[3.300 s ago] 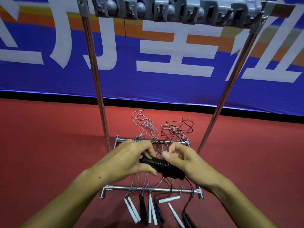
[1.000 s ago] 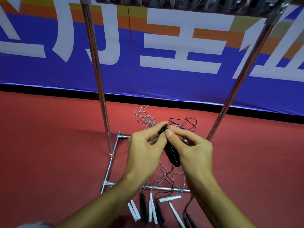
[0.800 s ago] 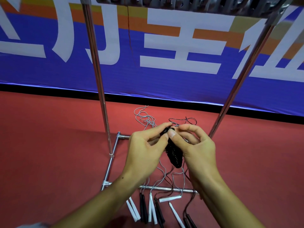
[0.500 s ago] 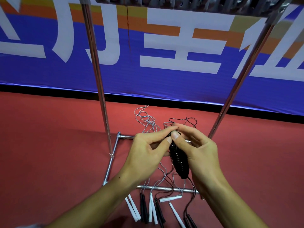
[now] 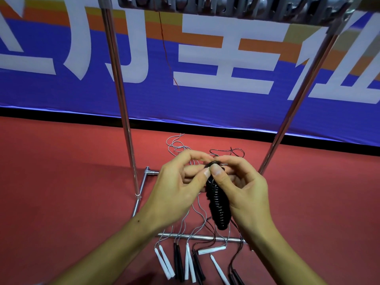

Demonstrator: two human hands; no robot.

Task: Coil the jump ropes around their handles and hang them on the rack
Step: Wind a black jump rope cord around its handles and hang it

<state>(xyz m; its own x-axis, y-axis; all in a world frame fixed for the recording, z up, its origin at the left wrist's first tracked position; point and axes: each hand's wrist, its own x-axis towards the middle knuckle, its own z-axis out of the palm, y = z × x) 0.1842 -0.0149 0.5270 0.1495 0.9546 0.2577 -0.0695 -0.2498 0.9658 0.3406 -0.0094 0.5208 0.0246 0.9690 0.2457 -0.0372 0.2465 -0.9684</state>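
A black jump rope (image 5: 219, 204), coiled tightly around its handles, hangs nearly upright between my hands above the rack's base. My left hand (image 5: 178, 188) pinches its top end with thumb and fingers. My right hand (image 5: 244, 188) grips the upper part, thumb pressed on the top loop. The metal rack (image 5: 128, 128) stands in front, its grey hook bar (image 5: 226, 6) along the top edge of the view. On the floor lie several uncoiled ropes: white handles (image 5: 164, 262) and black handles (image 5: 178, 262) near me, tangled cords (image 5: 176, 145) behind.
A red floor (image 5: 61, 182) spreads all around. A blue, orange and white banner (image 5: 205, 68) covers the wall behind the rack. The rack's right pole (image 5: 292, 108) slants up to the right; its front base bar (image 5: 195, 236) crosses below my hands.
The coiled black rope has turned from lying sideways to hanging nearly upright, its lower end sinking. Both hands have kept working at its top end, staying close together.
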